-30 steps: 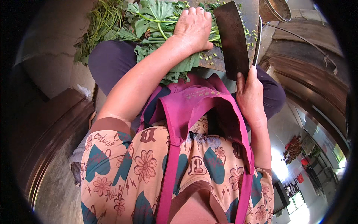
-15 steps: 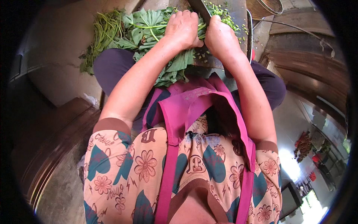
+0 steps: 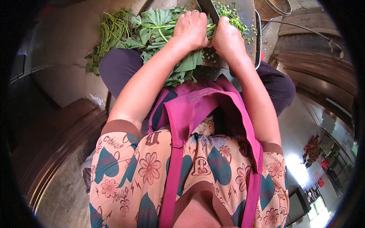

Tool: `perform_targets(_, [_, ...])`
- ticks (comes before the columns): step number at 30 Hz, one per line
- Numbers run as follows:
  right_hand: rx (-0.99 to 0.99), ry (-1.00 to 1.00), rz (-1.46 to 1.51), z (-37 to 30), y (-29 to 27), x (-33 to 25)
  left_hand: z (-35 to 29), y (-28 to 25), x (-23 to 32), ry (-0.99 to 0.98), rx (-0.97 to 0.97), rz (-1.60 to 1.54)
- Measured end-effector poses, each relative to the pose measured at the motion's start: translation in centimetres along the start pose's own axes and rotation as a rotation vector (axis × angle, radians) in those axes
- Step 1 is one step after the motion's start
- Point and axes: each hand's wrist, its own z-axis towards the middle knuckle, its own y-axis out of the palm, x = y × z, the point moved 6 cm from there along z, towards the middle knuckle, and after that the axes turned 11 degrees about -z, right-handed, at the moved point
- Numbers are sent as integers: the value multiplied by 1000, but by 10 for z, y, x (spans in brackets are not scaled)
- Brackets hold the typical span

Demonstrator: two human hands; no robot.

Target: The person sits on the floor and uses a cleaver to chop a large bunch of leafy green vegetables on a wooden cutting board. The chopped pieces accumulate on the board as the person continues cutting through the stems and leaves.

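left hand (image 3: pixel 192 28) clenched on leafy greens (image 3: pixel 152 28), stems running leftward; right hand (image 3: pixel 227 38) grasping cleaver (image 3: pixel 208 8) just beside its knuckles.

2 hands (image 3: pixel 209 32), 1 cleaver (image 3: pixel 208 9), 1 basket (image 3: pixel 274 7), 1 greens bunch (image 3: pixel 152 28).

- The left hand (image 3: pixel 193 28) presses down on a bundle of leafy greens (image 3: pixel 159 26).
- The right hand (image 3: pixel 228 38) grips a cleaver (image 3: pixel 208 9), blade just beside the left hand's knuckles.
- Chopped bits (image 3: pixel 232 13) lie scattered on the board (image 3: pixel 249 22).
- Long green stems (image 3: pixel 110 30) trail off to the left.
- A pink apron (image 3: pixel 197 110) covers the lap.
- A basket (image 3: pixel 273 7) sits at the top right.
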Motion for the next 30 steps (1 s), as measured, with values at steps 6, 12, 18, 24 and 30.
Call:
perform_targets(6, [68,-19,34,13,-5,26,4,-7,5,-59,-90,-5])
perform_targets(12, [108,-70,42,-76,-54,18,1,-8,-2,-72,-68,-25])
perform_targets(18, [-21,79,87,-99,-30,30,-15,-28,12,132,172,108])
perform_targets(24, [-54,-12,78,-105,-39,24,-29,-20,4,68,-68,48])
perform_targets(30, [20,-74,49,-65,-16,1,-30,-29,0,140,-48,-4])
